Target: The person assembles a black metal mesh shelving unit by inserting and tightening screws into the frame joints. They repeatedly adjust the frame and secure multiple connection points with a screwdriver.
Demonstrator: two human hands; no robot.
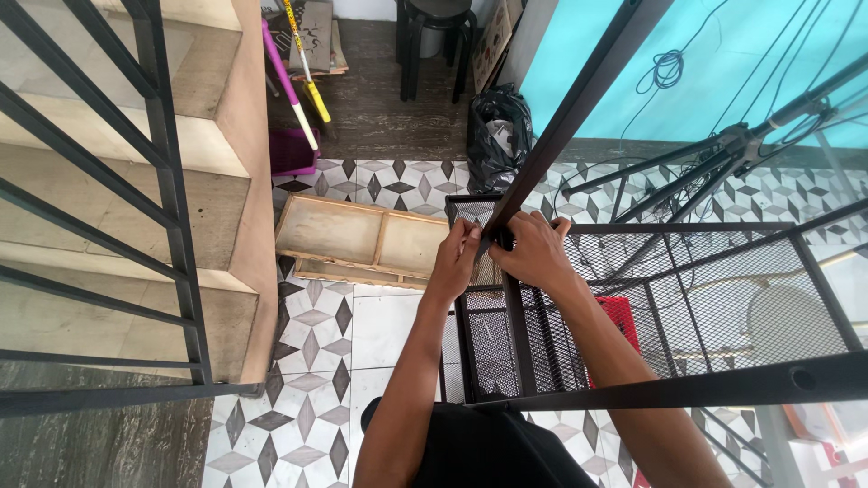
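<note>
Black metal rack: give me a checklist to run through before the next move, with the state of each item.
1. Both hands on the joint: ok, left hand and right hand meet where the slanted black bar reaches the rack.
2. Bar seated in the joint: cannot tell, fingers cover it.
3. Fastener in place: cannot tell, hidden.
4. Wooden frame apart from the rack: cannot tell, edges look close.
5. Tripod apart from the hands: ok.
</note>
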